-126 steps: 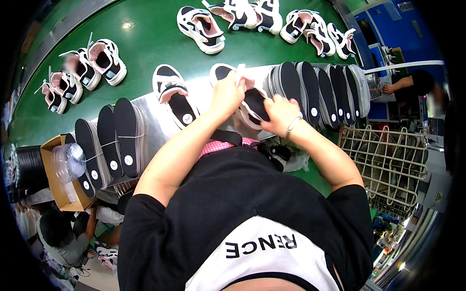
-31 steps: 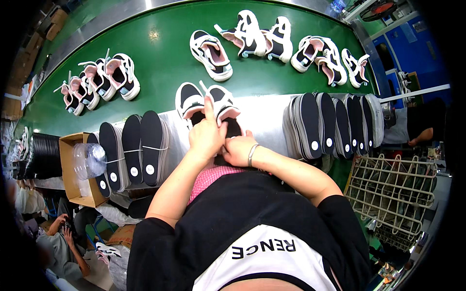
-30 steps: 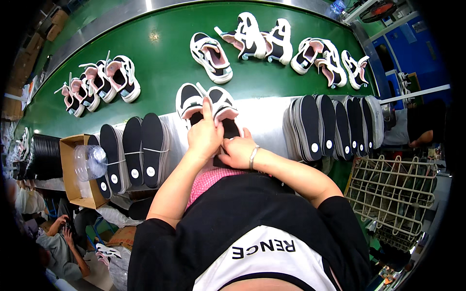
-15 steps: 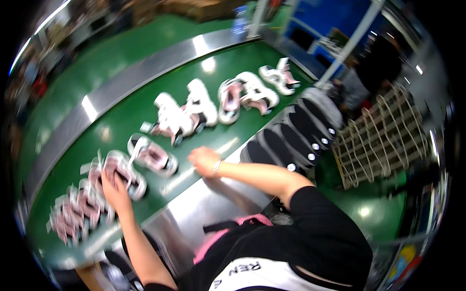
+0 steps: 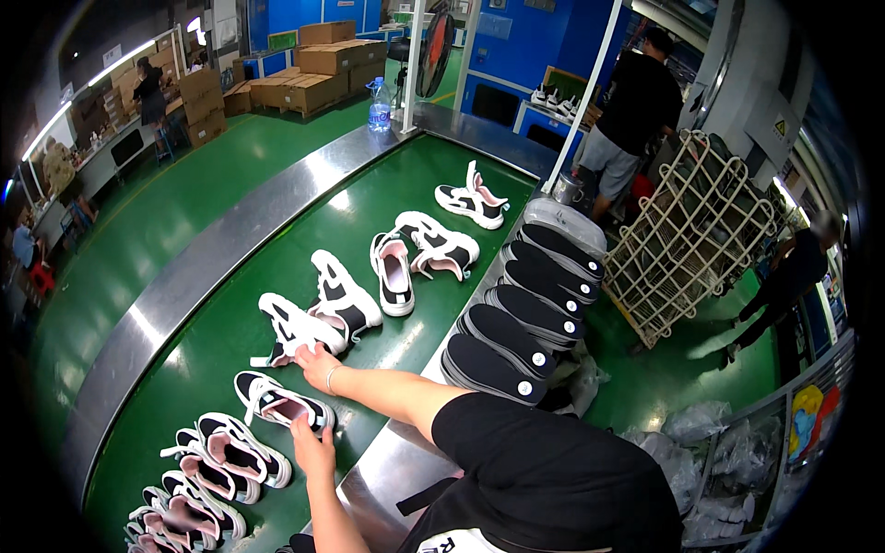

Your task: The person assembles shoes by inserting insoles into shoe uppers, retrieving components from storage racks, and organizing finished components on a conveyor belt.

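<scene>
A black and white sneaker (image 5: 267,396) with a pink lining stands upright on the green belt (image 5: 198,359). My left hand (image 5: 314,450) is at its heel, fingertips closed on the collar. Just beyond, my right hand (image 5: 318,367) reaches with fingers apart to a white-soled sneaker (image 5: 293,324) tipped on its side, touching its near edge. Another tipped sneaker (image 5: 346,300) leans against that one. To the near left, several upright sneakers (image 5: 241,452) form a close row.
Farther along the belt are an upright sneaker (image 5: 395,275), a tipped one (image 5: 438,244) and another (image 5: 472,201). Stacks of black insoles (image 5: 498,369) line the metal edge on my right. Beyond are a wire cage cart (image 5: 687,240), a bottle (image 5: 379,106) and a person (image 5: 636,101).
My left hand has left the row of sneakers and come to the single upright one. My right hand has gone from above the belt to the tipped sneaker. The view has shifted.
</scene>
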Motion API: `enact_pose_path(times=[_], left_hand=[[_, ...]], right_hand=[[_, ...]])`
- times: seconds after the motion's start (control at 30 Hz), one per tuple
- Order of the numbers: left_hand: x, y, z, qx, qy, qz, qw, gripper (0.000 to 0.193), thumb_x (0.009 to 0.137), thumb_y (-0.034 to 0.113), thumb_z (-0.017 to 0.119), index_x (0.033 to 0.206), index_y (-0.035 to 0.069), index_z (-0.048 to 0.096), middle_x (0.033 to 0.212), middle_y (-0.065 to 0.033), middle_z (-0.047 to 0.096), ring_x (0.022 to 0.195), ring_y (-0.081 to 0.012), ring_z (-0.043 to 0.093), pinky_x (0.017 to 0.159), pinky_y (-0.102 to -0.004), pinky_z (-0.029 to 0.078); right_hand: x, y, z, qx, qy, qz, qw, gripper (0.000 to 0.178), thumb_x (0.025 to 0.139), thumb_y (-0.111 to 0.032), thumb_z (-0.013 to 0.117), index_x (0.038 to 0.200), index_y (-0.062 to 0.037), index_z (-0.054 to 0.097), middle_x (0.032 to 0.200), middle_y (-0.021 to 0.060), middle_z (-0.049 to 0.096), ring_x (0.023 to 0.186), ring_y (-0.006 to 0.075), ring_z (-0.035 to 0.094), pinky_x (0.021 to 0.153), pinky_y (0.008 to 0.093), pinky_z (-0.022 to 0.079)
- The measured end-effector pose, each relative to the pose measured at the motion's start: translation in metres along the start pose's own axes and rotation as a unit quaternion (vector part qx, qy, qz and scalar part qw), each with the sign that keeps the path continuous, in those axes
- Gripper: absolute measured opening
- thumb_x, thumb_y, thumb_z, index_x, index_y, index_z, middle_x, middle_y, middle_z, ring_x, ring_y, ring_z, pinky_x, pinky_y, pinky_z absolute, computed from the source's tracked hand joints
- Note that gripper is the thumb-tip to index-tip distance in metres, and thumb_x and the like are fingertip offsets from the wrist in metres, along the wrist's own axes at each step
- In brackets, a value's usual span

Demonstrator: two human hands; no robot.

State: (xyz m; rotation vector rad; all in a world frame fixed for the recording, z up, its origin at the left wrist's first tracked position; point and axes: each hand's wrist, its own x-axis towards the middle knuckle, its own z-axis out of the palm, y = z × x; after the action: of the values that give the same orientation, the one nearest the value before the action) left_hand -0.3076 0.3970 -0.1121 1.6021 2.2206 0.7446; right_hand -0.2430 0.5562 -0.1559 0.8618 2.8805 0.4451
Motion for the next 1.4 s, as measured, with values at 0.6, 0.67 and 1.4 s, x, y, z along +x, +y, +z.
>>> enact_pose_path(times=[0.6, 0.67, 1.4], left_hand=[[-0.115, 0.078, 0.001, -0.125, -0.089, 0.092, 0.984, 0.021, 0.059, 0.006, 0.061, 0.076, 0.003, 0.049, 0.073, -0.0128, 0.049, 0.066, -0.0302, 0.050, 0.060, -0.0346, 0.042], [-0.127, 0.095, -0.009, -0.155, -0.136, 0.124, 0.971, 0.022, 0.061, 0.001, 0.057, 0.082, 0.002, 0.050, 0.082, -0.0112, 0.048, 0.066, -0.0238, 0.051, 0.058, -0.0290, 0.042], [-0.086, 0.097, 0.011, -0.004, 0.021, 0.133, 0.991, 0.038, 0.063, 0.012, 0.066, 0.094, -0.003, 0.049, 0.090, -0.0192, 0.050, 0.087, -0.0340, 0.045, 0.079, -0.0385, 0.035]], right_hand=[[-0.262, 0.044, -0.075, 0.463, -0.117, 0.007, 0.878, 0.028, 0.062, -0.014, 0.063, 0.086, -0.0103, 0.049, 0.098, 0.0115, 0.046, 0.092, 0.0317, 0.045, 0.074, 0.0390, 0.040], [-0.282, 0.047, -0.077, 0.430, -0.156, -0.010, 0.889, 0.029, 0.064, -0.013, 0.060, 0.091, -0.0108, 0.050, 0.099, 0.0122, 0.046, 0.093, 0.0309, 0.047, 0.074, 0.0390, 0.041], [-0.283, 0.110, -0.061, 0.248, -0.115, 0.412, 0.869, 0.055, 0.056, -0.038, 0.070, 0.098, -0.0086, 0.050, 0.099, 0.0138, 0.052, 0.095, 0.0253, 0.049, 0.077, 0.0410, 0.033]])
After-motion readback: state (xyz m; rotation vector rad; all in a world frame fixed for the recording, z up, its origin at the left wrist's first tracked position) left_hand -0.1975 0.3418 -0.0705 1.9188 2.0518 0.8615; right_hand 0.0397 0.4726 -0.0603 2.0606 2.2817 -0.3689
